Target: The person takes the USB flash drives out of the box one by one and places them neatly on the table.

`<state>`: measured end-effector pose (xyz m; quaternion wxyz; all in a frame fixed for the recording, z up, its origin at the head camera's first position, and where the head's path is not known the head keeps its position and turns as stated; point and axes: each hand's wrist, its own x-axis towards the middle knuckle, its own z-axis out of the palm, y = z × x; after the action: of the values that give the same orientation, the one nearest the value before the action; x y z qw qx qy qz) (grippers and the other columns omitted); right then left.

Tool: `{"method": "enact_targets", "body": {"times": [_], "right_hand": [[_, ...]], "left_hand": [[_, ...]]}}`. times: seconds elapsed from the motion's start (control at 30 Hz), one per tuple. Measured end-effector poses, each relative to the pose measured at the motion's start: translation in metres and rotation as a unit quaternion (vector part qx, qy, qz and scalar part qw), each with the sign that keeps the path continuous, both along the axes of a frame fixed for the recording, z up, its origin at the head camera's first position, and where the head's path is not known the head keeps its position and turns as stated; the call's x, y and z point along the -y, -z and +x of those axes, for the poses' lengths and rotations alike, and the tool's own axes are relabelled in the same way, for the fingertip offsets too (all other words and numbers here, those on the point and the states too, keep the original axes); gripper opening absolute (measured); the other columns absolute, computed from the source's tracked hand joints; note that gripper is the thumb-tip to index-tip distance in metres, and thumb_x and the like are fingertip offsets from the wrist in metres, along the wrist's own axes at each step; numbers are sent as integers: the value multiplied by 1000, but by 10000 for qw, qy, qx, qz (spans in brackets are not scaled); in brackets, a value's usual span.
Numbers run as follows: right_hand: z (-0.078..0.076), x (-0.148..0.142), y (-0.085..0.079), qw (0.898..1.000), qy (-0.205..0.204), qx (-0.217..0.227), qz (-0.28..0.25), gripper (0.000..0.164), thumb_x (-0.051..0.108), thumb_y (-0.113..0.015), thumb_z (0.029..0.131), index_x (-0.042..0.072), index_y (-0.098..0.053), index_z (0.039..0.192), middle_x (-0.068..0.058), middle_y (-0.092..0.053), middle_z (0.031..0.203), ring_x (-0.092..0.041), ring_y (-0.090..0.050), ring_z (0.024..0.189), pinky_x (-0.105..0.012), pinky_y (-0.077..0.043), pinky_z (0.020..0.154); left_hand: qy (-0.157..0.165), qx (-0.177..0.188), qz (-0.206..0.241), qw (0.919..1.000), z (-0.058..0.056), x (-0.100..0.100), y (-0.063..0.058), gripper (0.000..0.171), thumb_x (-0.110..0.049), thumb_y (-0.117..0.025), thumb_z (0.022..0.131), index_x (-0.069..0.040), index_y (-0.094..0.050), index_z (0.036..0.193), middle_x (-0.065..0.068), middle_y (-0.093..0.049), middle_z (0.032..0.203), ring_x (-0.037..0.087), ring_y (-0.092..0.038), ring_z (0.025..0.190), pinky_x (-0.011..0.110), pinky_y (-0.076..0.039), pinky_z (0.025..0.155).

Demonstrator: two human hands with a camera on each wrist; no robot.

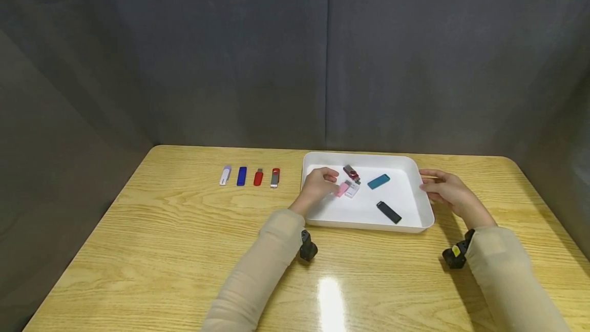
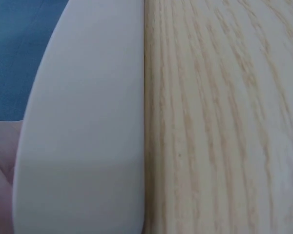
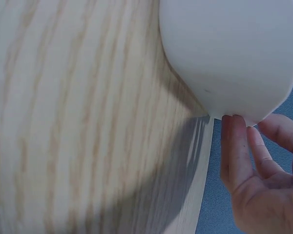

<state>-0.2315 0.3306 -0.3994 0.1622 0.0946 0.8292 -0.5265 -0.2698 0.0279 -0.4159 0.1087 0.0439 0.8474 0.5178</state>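
Inside the white tray [image 1: 369,223], my left hand [image 1: 318,186] reaches over the left side, its thumb right at a pink USB stick [image 1: 342,189]. A gap shows between thumb and forefinger. The pink stick overlaps a clear-white USB stick [image 1: 352,190]; a red and grey swivel USB stick [image 1: 351,172] lies just behind them. In the left wrist view the tray wall [image 2: 83,107] hides most of that hand. My right hand [image 1: 449,192] holds the tray's right side, thumb at the rim and fingertips [image 3: 238,126] against the outer wall.
A teal USB stick [image 1: 379,181] and a black one [image 1: 389,212] lie farther right in the tray. Left of the tray on the wooden table [image 1: 175,250] stands a row: white-lilac stick [image 1: 225,175], blue stick [image 1: 241,176], red stick [image 1: 258,177], red-grey swivel stick [image 1: 275,178]. Dark curtains [image 1: 230,55] rise behind.
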Motion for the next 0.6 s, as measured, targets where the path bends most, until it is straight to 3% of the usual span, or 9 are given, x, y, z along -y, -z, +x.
{"method": "enact_targets", "body": {"times": [0.17, 0.4, 0.6], "right_hand": [[1, 0, 0, 10000, -30, -24, -7, 65, 12, -55, 95, -5, -22, 149, -22, -40, 138, 11, -54, 80, -11, -52, 76], [1, 0, 0, 10000, -9, 15, -11, 66, 12, -55, 95, -4, -21, 149, -19, -42, 136, 10, -53, 81, -12, -52, 76], [0, 0, 0, 10000, -11, -24, -21, 65, 11, -54, 96, -4, -20, 149, -22, -38, 140, 11, -53, 80, -11, -52, 76]], "left_hand": [[32, 76, -113, 9999, 0, 0, 4, 31, -1, -71, 78, -2, -68, 108, 14, -69, 104, 21, -62, 91, 18, -45, 71], [130, 164, -255, 9995, 4, -2, 5, 30, -6, -72, 81, -2, -67, 111, 15, -68, 109, 26, -62, 101, 29, -51, 85], [242, 78, -258, 9993, 5, -3, 6, 32, -3, -71, 80, 0, -66, 112, 16, -68, 109, 25, -62, 101, 28, -50, 86]]}}
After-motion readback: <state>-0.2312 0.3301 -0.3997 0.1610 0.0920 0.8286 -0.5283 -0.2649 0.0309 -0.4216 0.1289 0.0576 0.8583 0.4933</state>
